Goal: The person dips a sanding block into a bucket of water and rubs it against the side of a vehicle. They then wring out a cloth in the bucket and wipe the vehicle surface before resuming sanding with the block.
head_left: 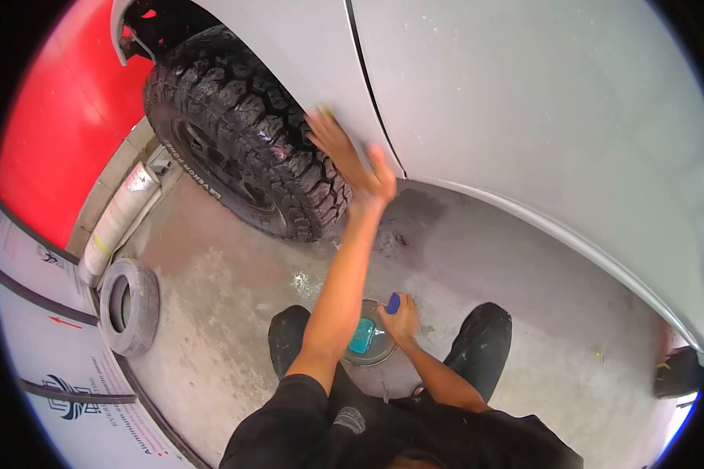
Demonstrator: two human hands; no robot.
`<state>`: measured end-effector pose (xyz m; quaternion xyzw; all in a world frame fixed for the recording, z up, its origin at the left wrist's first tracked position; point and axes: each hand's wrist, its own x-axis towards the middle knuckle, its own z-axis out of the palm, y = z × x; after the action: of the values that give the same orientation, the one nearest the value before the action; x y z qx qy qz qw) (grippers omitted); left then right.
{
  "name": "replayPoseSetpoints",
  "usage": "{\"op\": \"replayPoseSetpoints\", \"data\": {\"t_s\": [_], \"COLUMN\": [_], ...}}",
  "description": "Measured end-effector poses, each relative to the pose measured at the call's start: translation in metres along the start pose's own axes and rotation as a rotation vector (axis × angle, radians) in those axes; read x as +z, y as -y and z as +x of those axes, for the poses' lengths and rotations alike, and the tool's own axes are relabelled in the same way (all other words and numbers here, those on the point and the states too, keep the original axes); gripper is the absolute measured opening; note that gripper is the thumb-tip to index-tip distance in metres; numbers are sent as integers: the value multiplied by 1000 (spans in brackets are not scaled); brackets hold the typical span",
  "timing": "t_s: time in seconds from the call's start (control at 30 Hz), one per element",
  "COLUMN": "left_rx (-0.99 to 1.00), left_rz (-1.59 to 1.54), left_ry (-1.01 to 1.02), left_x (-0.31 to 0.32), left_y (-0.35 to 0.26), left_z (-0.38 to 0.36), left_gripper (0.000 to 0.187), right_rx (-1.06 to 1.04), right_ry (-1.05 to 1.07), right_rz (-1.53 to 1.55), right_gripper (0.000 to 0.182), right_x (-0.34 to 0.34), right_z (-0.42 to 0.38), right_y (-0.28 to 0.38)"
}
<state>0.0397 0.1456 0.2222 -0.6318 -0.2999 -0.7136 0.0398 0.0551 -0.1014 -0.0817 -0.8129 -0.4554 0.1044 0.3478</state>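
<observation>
Near the left hand [361,173] — tyre [242,133] reads "VENOM".

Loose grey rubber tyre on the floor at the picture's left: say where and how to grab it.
Hook into the open centre of the loose grey rubber tyre and grip its right side as pictured, likely best from the picture's right: the hole gives purchase, while white printed sheet panels crowd its left. Whether it lies flat or leans is unclear.
</observation>
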Motion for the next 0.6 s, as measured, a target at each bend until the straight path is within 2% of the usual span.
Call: {"op": "replayPoseSetpoints", "data": {"t_s": [0.03, 0.1, 0.17, 0.27, 0.3, 0.33, 0.37, 0.43, 0.47, 0.53, 0.6], "left_rx": [-141, -30, -28, -11, -20, -50, -102, -53, -49, -30, -31], "left_rz": [-61, -33, -58, 0, -11, -16, -31, -37, -47, -56, -56], "left_ry": [42, -58, -17, 13, 16, 20, 126, 102, 70, 17, -14], "left_x": [33, 14, -23, -26, -16, -3, 6, 4, 6, -19, -13], "left_y": [44, 14, -9, -3, -6, -7, 0, -7, 5, -6, -5], "left_z": [-73, -20, 82, 96, 67, 2, -63, -63, -55, 41, 64], "left_gripper": [95, 93, 91, 91, 91, 92, 93, 90, 88, 86, 83], "right_rx": [6, 26, 14, -23, -39, -53, -37, -3, -3, -15, -15], "right_ry": [-4, 2, -33, -54, -70, -72, -48, -21, -26, -43, -57], "right_rz": [5, -4, 14, 35, 34, 19, 22, 19, 1, 23, 26], "right_gripper": [52, 52, 51, 51, 51, 50, 50, 50, 50, 51, 52], "right_x": [-1, -1, 4, 12, 16, 14, 10, 0, -2, 4, 9], "right_z": [1, -2, 0, 3, 7, 0, -5, -1, 0, 0, 2], "right_y": [3, -1, -2, -3, -3, -8, -6, -1, 1, -1, -7]}}
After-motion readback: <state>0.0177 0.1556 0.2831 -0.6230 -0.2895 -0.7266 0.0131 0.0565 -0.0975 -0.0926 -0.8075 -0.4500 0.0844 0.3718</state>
